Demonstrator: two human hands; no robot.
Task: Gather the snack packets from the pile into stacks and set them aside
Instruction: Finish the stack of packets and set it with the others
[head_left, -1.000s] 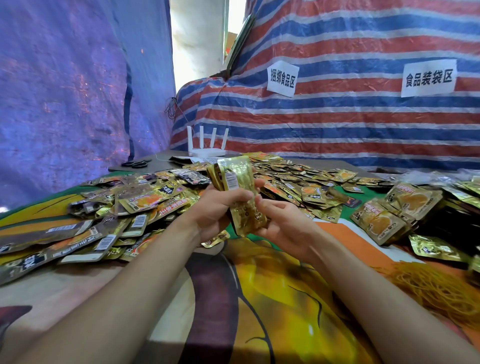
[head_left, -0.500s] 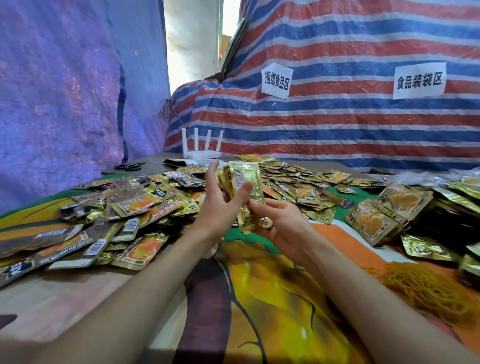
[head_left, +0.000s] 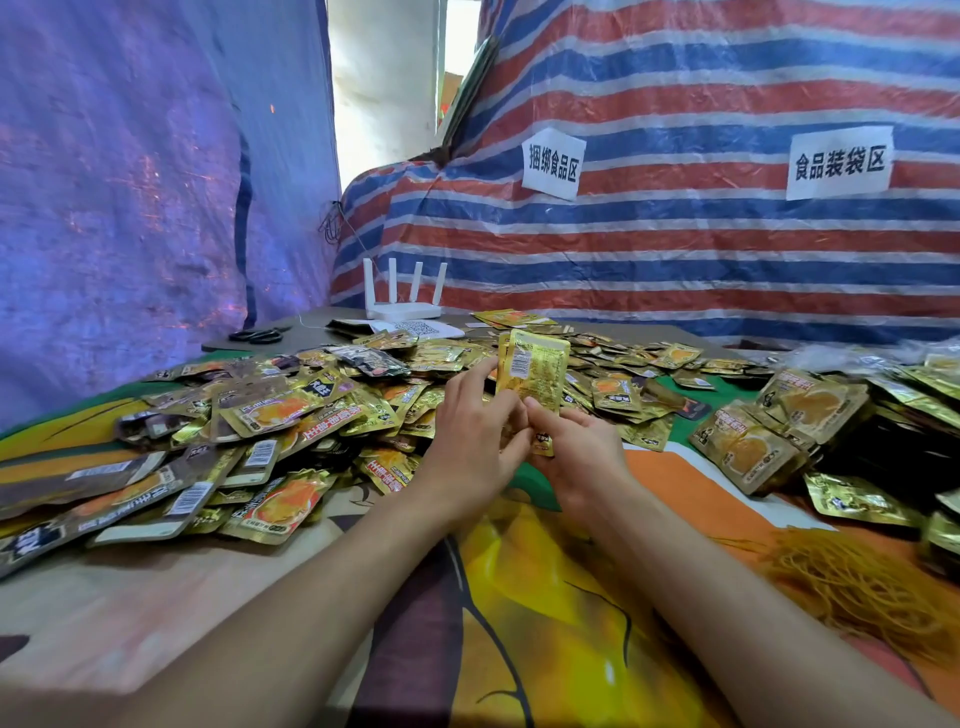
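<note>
A small stack of gold snack packets (head_left: 532, 371) stands upright above the table's middle, barcode side facing me. My left hand (head_left: 475, 447) grips its lower left edge with curled fingers. My right hand (head_left: 579, 457) holds the bottom from the right, thumb pinching the front. A wide pile of loose gold and orange packets (head_left: 270, 415) spreads over the left and far side of the table. Bundled stacks of packets (head_left: 779, 426) lie at the right.
A heap of yellow rubber bands (head_left: 857, 587) lies at the near right. A white router (head_left: 402, 301), black scissors (head_left: 257, 336) and a printed sheet (head_left: 421, 328) sit at the back. Striped tarpaulin with two paper signs hangs behind. The colourful tablecloth (head_left: 545, 623) covers the near table.
My left hand, whose fingers were spread wide beside the stack half a second ago, has closed on its lower edge again. The stack now stands straighter and squarer between both hands.
</note>
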